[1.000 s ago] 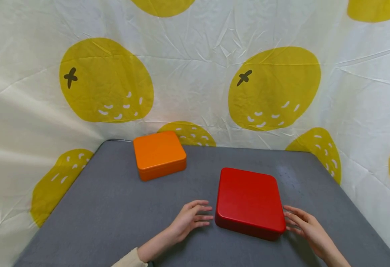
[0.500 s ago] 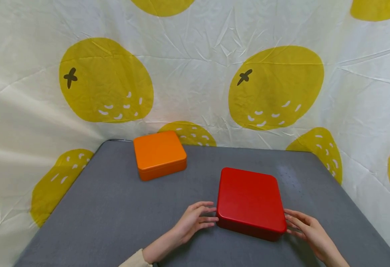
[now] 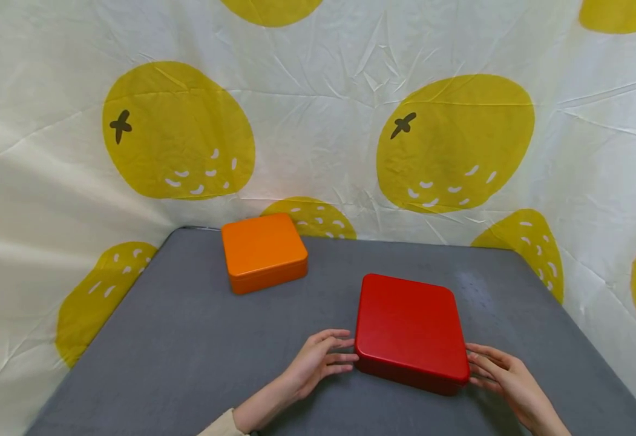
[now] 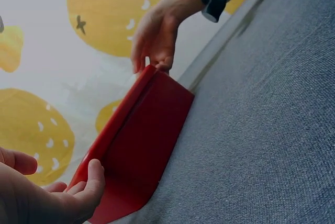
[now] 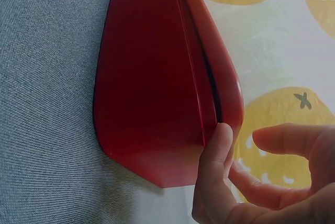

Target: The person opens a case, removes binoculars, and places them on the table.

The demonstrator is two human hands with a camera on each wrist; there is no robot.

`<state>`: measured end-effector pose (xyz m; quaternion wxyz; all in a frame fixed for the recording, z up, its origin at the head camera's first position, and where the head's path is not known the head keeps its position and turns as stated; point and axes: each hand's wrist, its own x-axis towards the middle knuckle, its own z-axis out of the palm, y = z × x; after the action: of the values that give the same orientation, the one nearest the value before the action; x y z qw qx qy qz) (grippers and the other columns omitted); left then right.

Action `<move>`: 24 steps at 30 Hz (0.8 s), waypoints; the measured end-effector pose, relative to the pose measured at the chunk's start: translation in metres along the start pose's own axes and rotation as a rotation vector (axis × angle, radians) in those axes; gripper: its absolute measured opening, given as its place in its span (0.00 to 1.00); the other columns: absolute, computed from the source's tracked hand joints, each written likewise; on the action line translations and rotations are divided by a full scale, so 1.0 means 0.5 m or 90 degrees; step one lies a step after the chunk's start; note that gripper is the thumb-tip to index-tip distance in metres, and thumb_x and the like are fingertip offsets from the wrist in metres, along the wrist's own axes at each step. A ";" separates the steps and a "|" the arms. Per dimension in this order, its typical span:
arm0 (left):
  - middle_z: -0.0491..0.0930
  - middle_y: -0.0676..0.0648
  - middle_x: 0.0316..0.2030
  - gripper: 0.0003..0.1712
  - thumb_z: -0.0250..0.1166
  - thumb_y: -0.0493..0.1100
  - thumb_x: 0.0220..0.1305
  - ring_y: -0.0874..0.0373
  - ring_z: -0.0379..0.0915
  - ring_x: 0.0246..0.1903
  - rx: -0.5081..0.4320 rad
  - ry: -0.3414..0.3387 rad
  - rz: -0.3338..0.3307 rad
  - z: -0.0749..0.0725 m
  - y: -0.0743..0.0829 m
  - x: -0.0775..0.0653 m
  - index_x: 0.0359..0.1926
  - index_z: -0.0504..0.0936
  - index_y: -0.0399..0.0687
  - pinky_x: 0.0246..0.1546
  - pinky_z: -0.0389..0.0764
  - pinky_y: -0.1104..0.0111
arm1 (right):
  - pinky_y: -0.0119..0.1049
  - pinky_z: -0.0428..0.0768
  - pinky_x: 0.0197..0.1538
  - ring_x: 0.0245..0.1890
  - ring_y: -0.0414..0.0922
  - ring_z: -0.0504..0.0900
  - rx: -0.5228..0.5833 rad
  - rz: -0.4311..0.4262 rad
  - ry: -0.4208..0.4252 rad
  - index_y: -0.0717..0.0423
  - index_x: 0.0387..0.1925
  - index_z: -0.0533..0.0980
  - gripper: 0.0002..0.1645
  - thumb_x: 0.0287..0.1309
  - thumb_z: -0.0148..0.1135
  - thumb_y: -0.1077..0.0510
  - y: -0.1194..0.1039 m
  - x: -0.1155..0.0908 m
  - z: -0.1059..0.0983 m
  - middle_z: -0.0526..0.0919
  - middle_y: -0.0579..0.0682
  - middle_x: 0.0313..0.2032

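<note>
A red square lidded box (image 3: 411,327) lies on the grey table, right of the middle. In the head view my left hand (image 3: 323,357) has its fingertips at the box's left side, fingers loosely extended. On the opposite side my right hand (image 3: 505,375) rests its fingertips along the edge. A dark gap shows under the lid (image 5: 222,72) in the right wrist view, with one fingertip right at the lid's lower rim and the thumb apart from it. The left wrist view has the left-hand fingers (image 4: 94,182) against the box's side.
An orange lidded box (image 3: 265,251) stands at the table's back left. Around the grey table (image 3: 187,339) hangs a white curtain (image 3: 318,133) printed with large yellow fruit, close behind the back edge.
My left hand has moved right until its fingertips reach the red box's side. The right hand has shifted little, its fingers staying by the edge. The head view has turned slightly left.
</note>
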<state>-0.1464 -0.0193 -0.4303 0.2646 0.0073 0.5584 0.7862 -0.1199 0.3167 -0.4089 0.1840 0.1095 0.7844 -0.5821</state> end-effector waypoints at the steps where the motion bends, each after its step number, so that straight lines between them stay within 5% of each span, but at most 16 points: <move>1: 0.74 0.37 0.51 0.22 0.47 0.41 0.64 0.49 0.79 0.41 0.001 -0.001 0.000 0.000 0.000 0.000 0.56 0.66 0.33 0.44 0.78 0.59 | 0.38 0.79 0.45 0.38 0.36 0.81 0.001 -0.002 -0.004 0.74 0.62 0.50 0.38 0.63 0.47 0.50 0.001 0.000 -0.001 0.78 0.44 0.45; 15: 0.74 0.34 0.51 0.22 0.46 0.41 0.64 0.41 0.75 0.47 -0.022 -0.014 0.003 -0.003 0.021 0.009 0.55 0.66 0.31 0.44 0.77 0.54 | 0.38 0.78 0.47 0.40 0.34 0.80 0.071 -0.002 -0.068 0.77 0.62 0.46 0.41 0.63 0.48 0.51 -0.006 0.005 -0.019 0.77 0.38 0.43; 24: 0.75 0.35 0.50 0.25 0.48 0.42 0.63 0.46 0.78 0.43 -0.043 -0.005 -0.025 0.001 0.027 0.030 0.57 0.64 0.30 0.44 0.77 0.54 | 0.39 0.77 0.50 0.43 0.35 0.79 0.162 0.014 -0.151 0.76 0.64 0.40 0.43 0.63 0.48 0.53 -0.012 0.017 -0.044 0.76 0.37 0.43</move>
<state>-0.1647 -0.0158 -0.4226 0.2820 -0.0096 0.5307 0.7992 -0.1335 0.3355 -0.4019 0.2661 0.0708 0.6758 -0.6837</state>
